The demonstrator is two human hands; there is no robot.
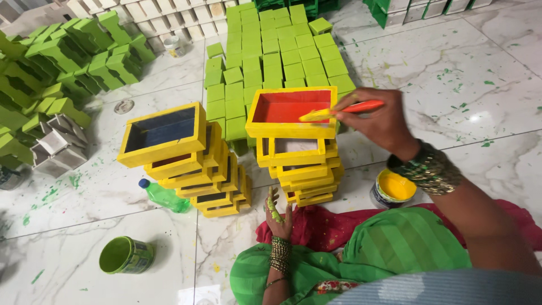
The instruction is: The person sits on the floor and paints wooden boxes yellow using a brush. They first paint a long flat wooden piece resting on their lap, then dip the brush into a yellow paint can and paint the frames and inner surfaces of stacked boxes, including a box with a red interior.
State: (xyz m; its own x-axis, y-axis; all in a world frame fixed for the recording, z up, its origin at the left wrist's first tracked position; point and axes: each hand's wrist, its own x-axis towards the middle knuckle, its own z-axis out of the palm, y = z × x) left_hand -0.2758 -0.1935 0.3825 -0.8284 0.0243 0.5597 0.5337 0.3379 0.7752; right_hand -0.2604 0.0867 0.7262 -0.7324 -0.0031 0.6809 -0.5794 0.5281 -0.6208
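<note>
The right hand (pixel 381 121) has its fingers pinched closed around an orange-handled paintbrush with a yellow-loaded tip (pixel 339 110), laying the bristles across the rim of the topmost yellow-painted rectangular wooden box with a red inside (pixel 291 112). That box crowns a leaning stack of yellow frames (pixel 305 169) at about 12 o'clock from the person's lap, which lifts its rim to an easy working height and keeps the wet edge facing up.

The left hand (pixel 278 216), paint-smeared and with its fingers loosely spread and holding nothing, rests at the foot of that stack, seemingly steadying it against the brush's push.

A small open tin of yellow paint (pixel 393 189) sits on the white marble floor (pixel 451 73) just beside the right wrist, at roughly 2 o'clock, close enough for dipping.

At 10 o'clock stands a second tilted stack of yellow boxes, its top one blue inside (pixel 164 133), probably set apart as finished pieces. A green plastic bottle (pixel 164 196) lies at its base, and an open tin of green paint (pixel 125 255) sits at 9 o'clock. Rows of green blocks (pixel 282 51) lie spread out flat at 12 o'clock, likely drying, with a heap of green pieces (pixel 51 73) at 10 o'clock.
</note>
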